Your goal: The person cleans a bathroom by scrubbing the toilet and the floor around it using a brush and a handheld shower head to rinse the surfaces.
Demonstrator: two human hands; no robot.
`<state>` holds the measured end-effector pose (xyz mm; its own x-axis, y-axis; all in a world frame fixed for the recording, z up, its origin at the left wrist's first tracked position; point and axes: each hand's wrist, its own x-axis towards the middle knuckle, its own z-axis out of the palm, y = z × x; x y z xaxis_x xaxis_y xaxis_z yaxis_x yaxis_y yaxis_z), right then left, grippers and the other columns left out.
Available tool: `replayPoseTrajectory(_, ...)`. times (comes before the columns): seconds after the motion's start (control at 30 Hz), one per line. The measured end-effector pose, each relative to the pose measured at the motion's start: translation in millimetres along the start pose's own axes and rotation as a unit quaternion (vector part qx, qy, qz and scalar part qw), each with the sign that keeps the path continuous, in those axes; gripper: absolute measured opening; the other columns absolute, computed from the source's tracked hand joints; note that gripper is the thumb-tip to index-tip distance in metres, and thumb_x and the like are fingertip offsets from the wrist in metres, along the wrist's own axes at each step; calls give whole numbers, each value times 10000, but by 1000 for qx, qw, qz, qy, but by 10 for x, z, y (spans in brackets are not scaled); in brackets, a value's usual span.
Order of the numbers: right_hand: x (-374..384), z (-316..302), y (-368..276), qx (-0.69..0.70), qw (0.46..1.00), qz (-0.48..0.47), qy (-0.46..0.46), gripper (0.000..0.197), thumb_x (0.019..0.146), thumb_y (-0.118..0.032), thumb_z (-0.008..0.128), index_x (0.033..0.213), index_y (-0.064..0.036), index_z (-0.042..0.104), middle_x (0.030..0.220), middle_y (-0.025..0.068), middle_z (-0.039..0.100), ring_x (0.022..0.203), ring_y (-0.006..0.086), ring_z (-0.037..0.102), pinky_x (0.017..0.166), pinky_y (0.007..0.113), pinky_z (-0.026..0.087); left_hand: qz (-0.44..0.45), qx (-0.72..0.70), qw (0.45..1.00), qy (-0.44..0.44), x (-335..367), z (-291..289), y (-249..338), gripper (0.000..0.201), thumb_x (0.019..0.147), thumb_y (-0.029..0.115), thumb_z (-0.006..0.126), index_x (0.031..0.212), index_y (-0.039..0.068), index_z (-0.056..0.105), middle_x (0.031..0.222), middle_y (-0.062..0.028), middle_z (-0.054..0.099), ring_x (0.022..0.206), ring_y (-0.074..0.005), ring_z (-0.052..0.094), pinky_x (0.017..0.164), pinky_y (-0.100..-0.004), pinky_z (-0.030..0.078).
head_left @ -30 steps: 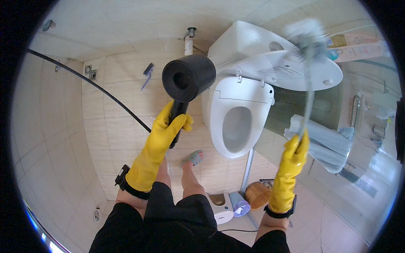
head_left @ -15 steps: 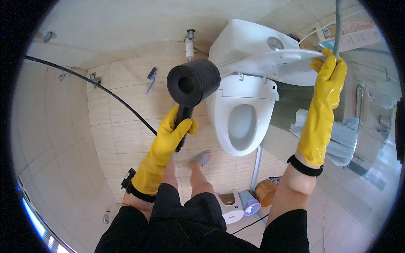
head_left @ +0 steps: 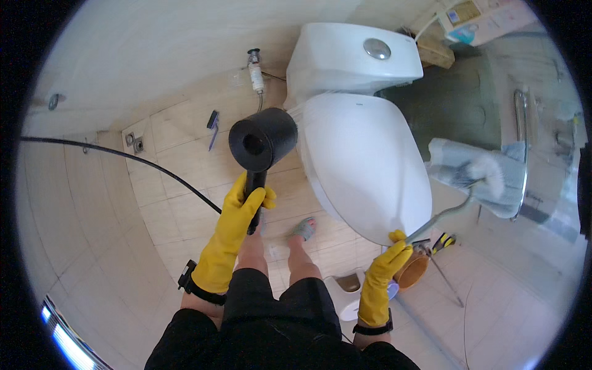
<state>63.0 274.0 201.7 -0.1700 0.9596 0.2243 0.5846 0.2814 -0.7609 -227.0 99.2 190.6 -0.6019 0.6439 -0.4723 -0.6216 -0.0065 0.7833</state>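
In a yellow rubber glove, my left hand (head_left: 225,240) is closed round the handle of a black hair dryer (head_left: 271,139). The dryer's broad round head is held up in front of the toilet's left side. My right hand (head_left: 383,274), gloved in yellow too, grips a toilet brush (head_left: 445,214) by its thin grey-green handle. Its white bristle head (head_left: 487,176) points away to the upper right, blurred. That hand is at the front edge of the white toilet lid (head_left: 370,163), which lies down over the bowl. Whether the fingers touch the lid, I cannot tell.
A black cord (head_left: 135,159) runs from the left wall toward my left hand. Beyond it, a small brush (head_left: 213,126) lies on the tiled floor. A towel (head_left: 453,160) hangs at the right. An orange-brown bucket (head_left: 412,271) stands beyond my right hand.
The toilet lid has swung from raised to down over the bowl. My right hand has come down and nearer with it, and the brush head now shows. My left hand still holds the dryer.
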Motion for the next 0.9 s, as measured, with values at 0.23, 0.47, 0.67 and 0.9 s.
replayPoseTrajectory(0.23,-622,188,1258,36,975,220,2,330,1024,-265,396,1068,25,549,1016,118,566,954,225,530,891,352,425,-21,132,991,-22,38,227,-137,273,965,177,522,1178,6,507,907,-75,631,775,-159,600,708,-277,481)
replayPoseTrajectory(0.47,-768,741,1984,95,939,326,54,384,1018,-335,412,1080,4,583,1016,108,572,969,231,531,892,352,423,-75,152,985,-15,93,437,-351,291,961,100,538,1228,-4,488,964,-88,642,809,-137,588,791,-274,494)
replayPoseTrajectory(0.67,-758,754,2111,-2,951,309,5,325,993,-264,462,1092,1,623,1013,168,588,937,296,559,844,364,450,-50,211,975,-50,89,576,-518,467,986,204,492,1386,-15,389,913,-77,624,771,-143,591,727,-272,487)
replayPoseTrajectory(0.9,-353,786,1936,16,955,286,-80,422,994,-223,442,1405,-139,398,849,187,622,717,312,601,658,399,483,-29,227,973,-34,32,680,-382,263,973,123,519,1203,-2,504,946,-91,646,796,-153,627,770,-287,516)
